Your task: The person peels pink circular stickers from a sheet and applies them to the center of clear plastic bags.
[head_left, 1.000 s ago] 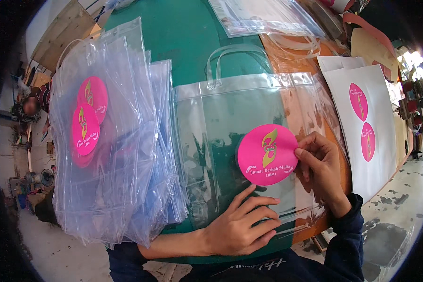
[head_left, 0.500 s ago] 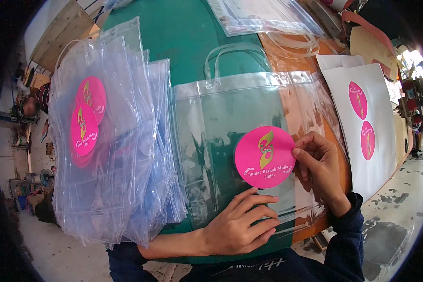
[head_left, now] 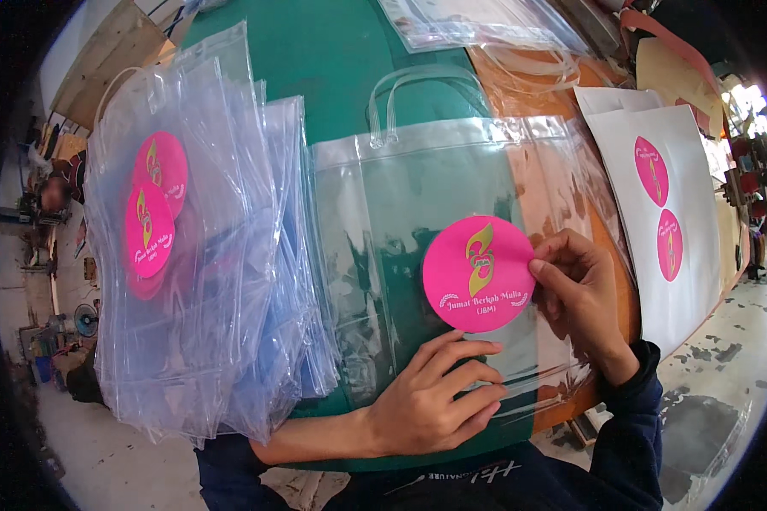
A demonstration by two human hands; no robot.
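Observation:
A clear plastic bag [head_left: 371,230] with a looped handle lies flat in front of me. Over it is a round pink sticker [head_left: 462,294] with a yellow-green emblem and white lettering. Thumb and forefinger of my right hand [head_left: 584,289] pinch the sticker's right edge. Just below the sticker, my left hand [head_left: 447,396] rests on the bag with fingers apart, its upper fingertips at or close to the sticker's lower edge. Whether the sticker is stuck down or only lies on the bag, I cannot tell.
A thick stack of clear bags [head_left: 222,341] stands at the left, the top one bearing pink stickers [head_left: 149,230]. White sheets [head_left: 699,179] with pink stickers lie at the right. More clear bags [head_left: 486,21] are at the far edge of the green table surface [head_left: 315,51]. Another person [head_left: 77,179] is far left.
The whole scene sits slightly higher in the picture. My hands and the sticker keep nearly the same places on the bag.

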